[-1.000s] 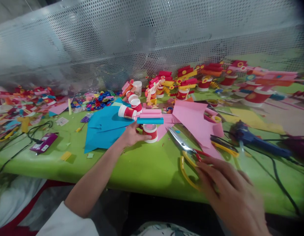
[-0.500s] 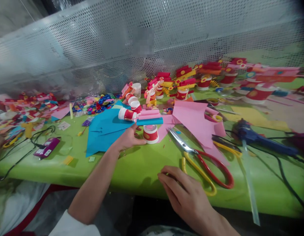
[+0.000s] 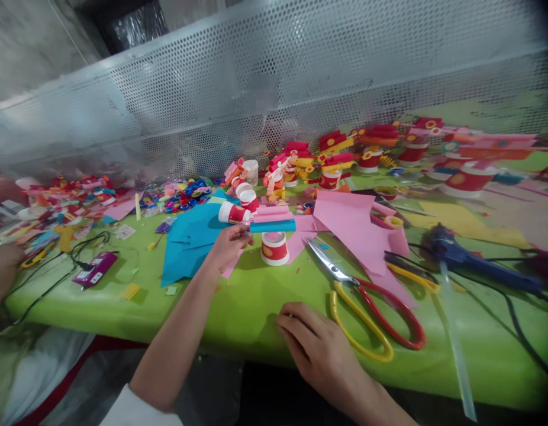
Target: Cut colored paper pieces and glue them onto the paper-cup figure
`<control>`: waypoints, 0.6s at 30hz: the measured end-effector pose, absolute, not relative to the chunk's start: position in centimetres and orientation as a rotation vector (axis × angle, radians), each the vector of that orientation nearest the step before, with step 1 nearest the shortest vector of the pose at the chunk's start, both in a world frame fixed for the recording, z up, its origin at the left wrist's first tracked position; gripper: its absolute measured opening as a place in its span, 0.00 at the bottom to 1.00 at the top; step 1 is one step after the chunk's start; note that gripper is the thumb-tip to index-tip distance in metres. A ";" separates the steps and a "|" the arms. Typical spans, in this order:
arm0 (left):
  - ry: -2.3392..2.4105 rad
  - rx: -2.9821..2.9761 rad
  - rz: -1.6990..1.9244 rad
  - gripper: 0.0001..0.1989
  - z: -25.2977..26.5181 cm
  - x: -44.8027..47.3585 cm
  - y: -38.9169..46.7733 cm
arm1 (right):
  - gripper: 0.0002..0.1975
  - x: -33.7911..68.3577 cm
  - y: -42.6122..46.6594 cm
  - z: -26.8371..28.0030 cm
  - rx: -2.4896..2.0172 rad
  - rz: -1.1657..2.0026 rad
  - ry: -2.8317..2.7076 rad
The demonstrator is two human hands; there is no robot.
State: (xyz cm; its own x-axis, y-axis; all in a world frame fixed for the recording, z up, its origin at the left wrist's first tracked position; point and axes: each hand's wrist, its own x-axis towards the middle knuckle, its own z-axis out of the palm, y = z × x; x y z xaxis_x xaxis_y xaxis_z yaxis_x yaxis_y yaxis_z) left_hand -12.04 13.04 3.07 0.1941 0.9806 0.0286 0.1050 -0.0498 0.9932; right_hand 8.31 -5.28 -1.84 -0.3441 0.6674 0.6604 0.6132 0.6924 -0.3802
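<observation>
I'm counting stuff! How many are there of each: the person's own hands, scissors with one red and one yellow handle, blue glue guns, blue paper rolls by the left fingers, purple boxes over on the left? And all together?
Own hands: 2, left hand and right hand
Red-and-yellow scissors: 1
Blue glue gun: 1
Blue paper roll: 1
Purple box: 1
Total: 6

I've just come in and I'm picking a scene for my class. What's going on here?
A person sits or stands at a green table strewn with paper pieces. Their left grip is at the left end of a blue roll, by an upturned red-and-white cup; whether it pinches the roll is hard to tell. Their right grip, fingers curled, is at the table's edge beside the scissors, not holding them.
</observation>
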 end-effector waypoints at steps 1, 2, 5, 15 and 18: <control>1.139 1.390 1.060 0.16 3.1 -12.1 13.1 | 0.11 8.3 -5.3 -1.8 -0.977 0.080 -2.054; 1.153 1.378 1.080 0.16 3.1 -12.2 13.2 | 0.11 8.3 -5.3 -1.9 -0.975 0.077 -2.054; 1.177 1.346 1.121 0.18 3.0 -12.3 13.3 | 0.12 8.2 -5.3 -2.0 -0.983 0.063 -2.047; 1.216 1.262 1.199 0.25 2.9 -12.4 13.5 | 0.11 8.1 -5.3 -2.3 -0.999 0.042 -2.041; 1.205 1.263 1.203 0.28 2.8 -12.7 13.7 | 0.10 8.1 -5.3 -2.2 -0.994 0.049 -2.044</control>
State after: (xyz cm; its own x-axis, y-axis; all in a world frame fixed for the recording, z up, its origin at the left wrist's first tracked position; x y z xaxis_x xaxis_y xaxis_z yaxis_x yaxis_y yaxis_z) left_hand -12.68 13.71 2.84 0.0182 0.9994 0.0297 0.0316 -0.0303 0.9990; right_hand 8.11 -5.31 -2.17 -0.3313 0.6633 0.6710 0.6305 0.6847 -0.3655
